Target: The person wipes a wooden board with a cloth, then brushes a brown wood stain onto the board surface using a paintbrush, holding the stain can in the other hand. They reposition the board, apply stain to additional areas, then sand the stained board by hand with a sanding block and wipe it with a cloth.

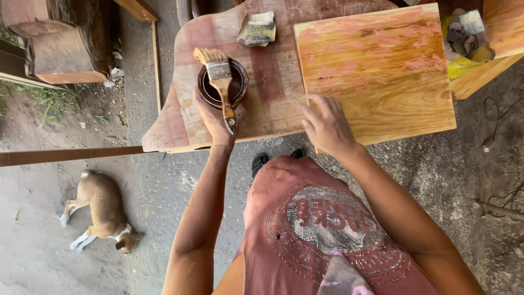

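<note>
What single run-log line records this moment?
left hand: holds paintbrush over tin | right hand: rests on wood panel

Dog [103, 210]: lay on concrete floor, lower left | folded sandpaper [257, 28]: on worktable's [273, 87] far edge | rags [464, 35]: piled, upper right

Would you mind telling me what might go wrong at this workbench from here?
The brush lies across the small brown pot held by the left hand; it could slip off and drip stain. The right hand rests on the streaked board, which may smear if wet. The dog lying nearby could get splashed.
</note>
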